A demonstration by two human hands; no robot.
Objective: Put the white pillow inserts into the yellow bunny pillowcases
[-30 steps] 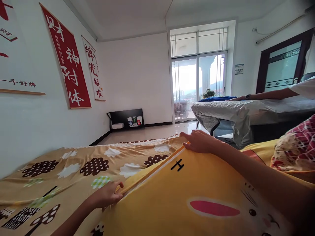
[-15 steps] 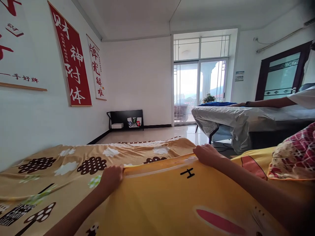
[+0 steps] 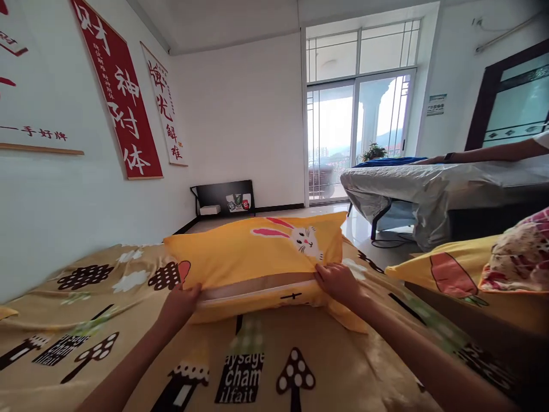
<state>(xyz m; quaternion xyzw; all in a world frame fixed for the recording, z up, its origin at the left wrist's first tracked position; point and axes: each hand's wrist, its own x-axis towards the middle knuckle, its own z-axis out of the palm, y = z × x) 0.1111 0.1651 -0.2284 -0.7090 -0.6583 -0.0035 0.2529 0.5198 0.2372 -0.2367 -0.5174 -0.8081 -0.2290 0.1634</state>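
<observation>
A yellow pillowcase point(image 3: 231, 249) with a white rabbit and pink ears lies across the tan patterned bedspread point(image 3: 338, 360) in front of me. It looks puffed out, and its long near edge faces me, showing a brownish band and a white strip. At the left end of that edge, my left hand point(image 3: 182, 303) is closed on the cloth. My right hand point(image 3: 338, 281) pinches the edge near its right end, below the rabbit's face. A loose yellow flap hangs under my right wrist.
To the right lies another yellow pillow point(image 3: 429, 263) with a carrot print, under a floral cushion point(image 3: 518, 252). Beyond is a plastic-covered table point(image 3: 394, 180), where another person's arm point(image 3: 493, 154) rests. A low black rack point(image 3: 223, 197) stands by the back wall.
The yellow pillowcase, held up close and stretched before, now lies farther out on the bed with its rabbit side showing. Both hands still hold its edge. The view has tilted down.
</observation>
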